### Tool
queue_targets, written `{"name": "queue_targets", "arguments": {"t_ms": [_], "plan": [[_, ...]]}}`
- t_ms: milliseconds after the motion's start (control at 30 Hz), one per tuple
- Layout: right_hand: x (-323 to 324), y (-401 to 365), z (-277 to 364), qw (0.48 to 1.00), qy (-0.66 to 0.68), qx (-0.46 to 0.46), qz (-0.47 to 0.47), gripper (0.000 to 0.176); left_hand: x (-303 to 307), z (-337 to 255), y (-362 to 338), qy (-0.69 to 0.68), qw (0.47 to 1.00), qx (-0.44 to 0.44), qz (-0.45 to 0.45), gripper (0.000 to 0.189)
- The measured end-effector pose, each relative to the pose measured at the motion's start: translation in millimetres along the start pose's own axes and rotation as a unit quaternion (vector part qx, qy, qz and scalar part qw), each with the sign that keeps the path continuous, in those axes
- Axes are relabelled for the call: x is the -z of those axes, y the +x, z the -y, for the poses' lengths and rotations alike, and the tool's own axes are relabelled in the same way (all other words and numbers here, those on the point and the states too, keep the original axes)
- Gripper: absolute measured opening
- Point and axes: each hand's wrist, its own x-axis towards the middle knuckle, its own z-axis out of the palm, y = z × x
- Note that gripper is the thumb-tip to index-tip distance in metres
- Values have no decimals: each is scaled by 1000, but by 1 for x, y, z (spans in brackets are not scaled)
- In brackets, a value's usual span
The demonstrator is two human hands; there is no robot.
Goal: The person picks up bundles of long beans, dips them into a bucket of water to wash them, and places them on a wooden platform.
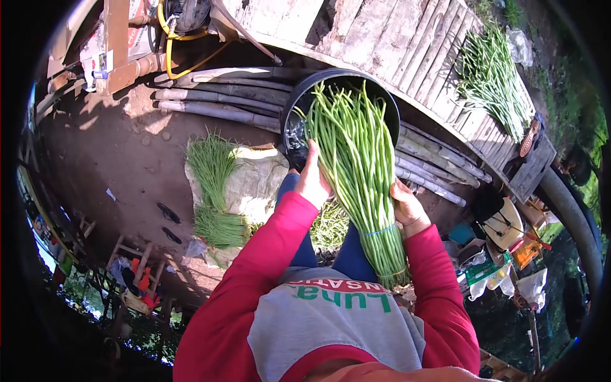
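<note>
A thick bundle of long green beans lies slanted across both my hands, tied with a blue band near its lower end. My left hand supports its left side, fingers partly hidden behind the beans. Against the right side, close to the band, my right hand grips the bundle with its fingers tucked behind. The bundle's upper end reaches over a black bucket, which shows water or a wet shine at its left inside. Below the bundle, more loose beans lie on the ground between my legs.
Bean bundles rest on a pale sack at the left. Bamboo poles lie behind the bucket, beneath a wooden platform bearing another bean pile. Black sandals lie on the dirt. Assorted household items crowd the right.
</note>
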Motion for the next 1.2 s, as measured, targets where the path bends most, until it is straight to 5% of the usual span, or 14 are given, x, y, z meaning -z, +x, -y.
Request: {"name": "queue_targets", "arguments": {"t_ms": [67, 133, 200, 267, 333, 400, 433, 500, 567, 700, 767, 933, 1000, 1200], "plan": [[-26, 26, 15, 972, -227, -20, 50, 111, 4, 8, 13, -37, 993, -45, 98, 87], [-31, 73, 12, 960, -276, -42, -4, 115, -19, 4, 38, 132, 964, -198, -119, 106], [-34, 133, 13, 941, -288, -122, -129, 118, -2, -14, 92, 290, 902, -223, -231, 126], [-19, 193, 7, 952, -209, -150, -168, 103, 73, -30, 179, 362, 843, -168, -361, 118], [26, 260, -6, 932, -213, -259, -134, 33, 103, -43, 223, 436, 786, -109, -425, 128], [56, 298, -26, 936, -221, -230, -147, 28, 87, -50, 235, 535, 685, -67, -490, 108], [45, 293, -21, 934, -225, -234, -146, 28, 95, -52, 236, 530, 686, -66, -494, 108], [24, 257, -13, 931, -247, -225, -146, 34, 116, -51, 220, 456, 812, -4, -365, 77], [10, 200, 5, 938, -306, -137, -81, 48, 102, -8, 192, 164, 942, -153, -249, 36], [-36, 75, 35, 968, -217, -120, -29, 52, -25, 12, 22, 186, 964, -86, -166, 42], [-50, 51, 41, 975, -191, -110, -32, 51, -18, 21, 1, 144, 978, -103, -107, 49], [-15, 148, 14, 963, -203, -19, -174, 42, 32, -7, 88, 147, 973, -114, -134, 73], [31, 234, 6, 970, -111, -171, -131, 35, 53, -20, 137, 288, 931, -124, -187, 87], [23, 271, -9, 945, -219, -149, -191, 36, 105, -22, 191, 207, 948, -24, -240, 48]]}}
